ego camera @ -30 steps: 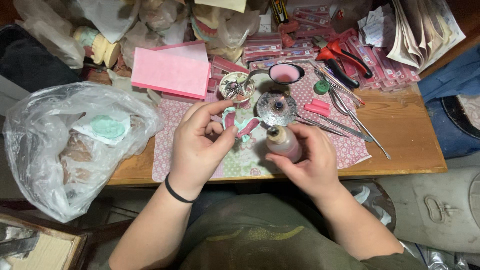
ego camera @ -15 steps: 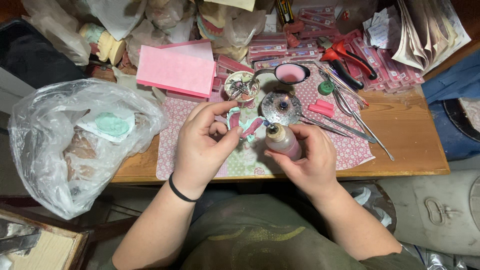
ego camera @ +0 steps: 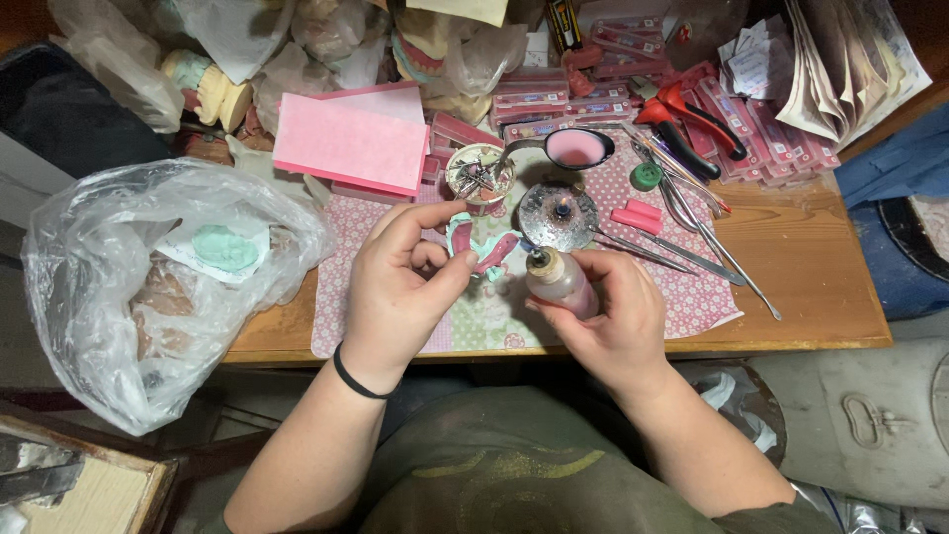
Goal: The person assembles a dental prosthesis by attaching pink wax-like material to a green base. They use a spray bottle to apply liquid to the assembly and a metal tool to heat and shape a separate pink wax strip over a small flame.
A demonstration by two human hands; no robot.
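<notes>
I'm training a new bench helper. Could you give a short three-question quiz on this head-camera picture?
1. True or false: the left hand holds a pink and teal dental piece.
2. What does the right hand hold?
A. small pinkish bottle
B. red-handled pliers
C. pink pad
3. On which side of the desk does the clear plastic bag lie?

Key: 1 true; 2 A; 3 the person's left.
</notes>
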